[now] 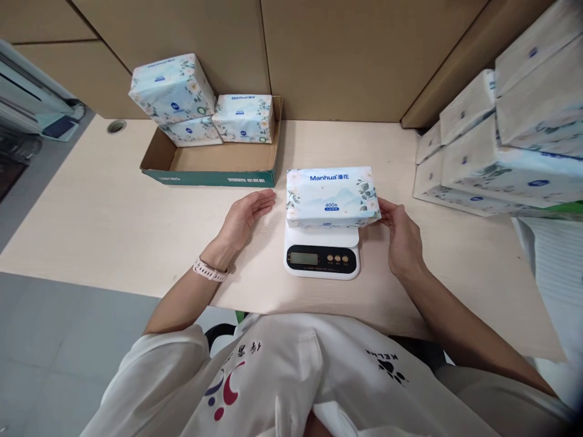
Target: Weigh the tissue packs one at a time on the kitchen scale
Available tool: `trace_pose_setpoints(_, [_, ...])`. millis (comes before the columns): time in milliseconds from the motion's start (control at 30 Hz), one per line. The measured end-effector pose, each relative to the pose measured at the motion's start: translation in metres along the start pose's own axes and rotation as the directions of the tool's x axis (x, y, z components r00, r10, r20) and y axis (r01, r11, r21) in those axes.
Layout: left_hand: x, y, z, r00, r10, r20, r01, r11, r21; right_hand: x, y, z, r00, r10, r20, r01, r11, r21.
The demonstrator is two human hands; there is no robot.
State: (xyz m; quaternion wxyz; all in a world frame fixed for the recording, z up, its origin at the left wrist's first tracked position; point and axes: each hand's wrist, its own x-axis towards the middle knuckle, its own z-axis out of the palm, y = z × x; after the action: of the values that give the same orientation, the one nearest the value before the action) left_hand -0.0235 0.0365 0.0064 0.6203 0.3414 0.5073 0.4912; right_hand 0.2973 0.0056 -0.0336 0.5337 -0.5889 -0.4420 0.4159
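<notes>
A tissue pack (331,195) marked "Manhua" lies on a white kitchen scale (322,254) at the middle of the table. My right hand (401,240) touches the pack's right end, fingers curled against it. My left hand (243,218) hovers just left of the pack, fingers stretched and apart, not touching it. A white watch sits on that wrist. The scale's display shows no readable number.
A shallow cardboard tray (214,167) at the back left holds three tissue packs (175,91), one stacked on top. A large stack of tissue packs (501,139) fills the right side. Brown panels form the back wall. The table's front edge is near my body.
</notes>
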Motion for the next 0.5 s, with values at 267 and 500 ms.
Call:
trace_pose_setpoints(267, [0.006, 0.001, -0.005, 0.999, -0.037, 0.017, 0.037, 0.998, -0.052, 0.011, -0.001, 0.013, 0.974, 0.040, -0.222, 0.020, 0.965, 0.260])
trace_pose_setpoints(500, [0.006, 0.002, -0.004, 0.999, -0.028, 0.023, 0.030, 0.997, -0.074, 0.015, 0.002, 0.019, 0.983, -0.020, -0.185, 0.068, 0.965, 0.255])
